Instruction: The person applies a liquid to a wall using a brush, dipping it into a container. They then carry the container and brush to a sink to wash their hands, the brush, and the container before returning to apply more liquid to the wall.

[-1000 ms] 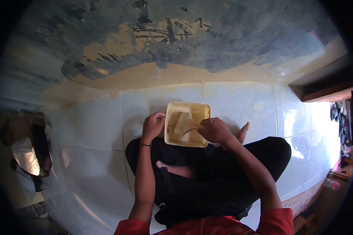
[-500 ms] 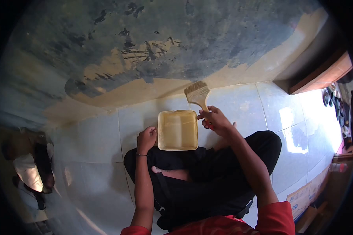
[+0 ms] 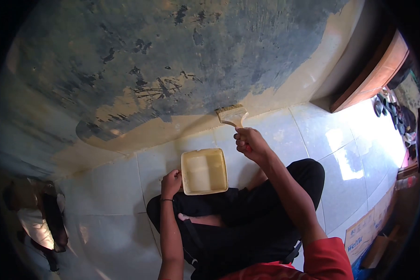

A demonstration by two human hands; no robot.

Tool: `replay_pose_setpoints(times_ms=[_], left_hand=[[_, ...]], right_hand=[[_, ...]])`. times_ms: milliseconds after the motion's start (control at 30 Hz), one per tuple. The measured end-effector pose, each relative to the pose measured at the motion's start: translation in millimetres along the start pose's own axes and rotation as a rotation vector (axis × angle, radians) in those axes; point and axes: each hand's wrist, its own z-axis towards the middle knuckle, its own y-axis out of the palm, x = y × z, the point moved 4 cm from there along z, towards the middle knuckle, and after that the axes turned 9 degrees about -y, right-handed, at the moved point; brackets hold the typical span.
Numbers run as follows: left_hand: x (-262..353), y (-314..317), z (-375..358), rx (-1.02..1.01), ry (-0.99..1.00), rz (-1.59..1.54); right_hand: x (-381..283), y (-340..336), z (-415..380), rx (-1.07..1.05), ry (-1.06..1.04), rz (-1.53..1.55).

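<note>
My right hand (image 3: 251,143) is closed round the handle of a wide, flat brush (image 3: 233,115). The brush's bristles are up against the lower part of the patchy grey and beige wall (image 3: 182,122). A square, cream-coloured container (image 3: 204,171) with pale contents stands in front of my crossed legs. At its left side my left hand (image 3: 171,183) has its fingers bent together at the container's edge; how it grips there is partly hidden.
Pale tiles (image 3: 107,186) cover the floor. A wooden door or panel (image 3: 373,74) stands at the right, with shoes (image 3: 391,109) beyond it. Cardboard (image 3: 361,233) lies at the lower right. Dark and white items (image 3: 37,219) are at the left.
The brush has tilted and its bristles have come against the wall. The view has shifted, so the container and my left hand appear lower in the frame.
</note>
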Motion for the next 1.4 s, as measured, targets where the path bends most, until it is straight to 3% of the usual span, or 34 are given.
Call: replay_pose_setpoints(times_ms=[133,300,400,433,467,767,833,867,933,1167,1400], left_hand=[[10,-6,-5,0.0,-0.01,0.0],[12,-10,-10,0.036,0.016,-0.016],[3,-10,-11,0.008,-0.077,-0.127],[-2,-9,-9,0.025,-0.034,-0.12],[-4,-7,-8,0.044,0.009,-0.113],[-6,-15,-19,0.039,-0.002,-0.215],[-6,-17,-20,0.058,0.009,-0.22],[-6,-17,-20,0.066,0.012,-0.215],[-6,-17,-20,0.053,0.01,-0.217],[-7,-16,-17,0.05,0.018,-0.206],[-1,-19,-18,0.046,0.014,-0.165]], right_hand=[[-41,41,-29,-0.029,-0.058,-0.104],[-97,93,-59,-0.22,-0.16,-0.04],[-135,139,-81,-0.335,-0.199,-0.047],[-147,158,-92,-0.291,-0.247,-0.036],[-160,166,-91,-0.428,-0.248,-0.033],[-274,291,-134,-0.856,-0.369,-0.038],[-298,305,-136,-0.765,-0.635,-0.16],[-295,314,-140,-0.771,-0.639,-0.168],[-292,327,-147,-0.679,-0.856,-0.27],[-272,283,-89,-0.364,-0.833,-0.406],[-193,212,-60,-0.283,-0.682,-0.353]])
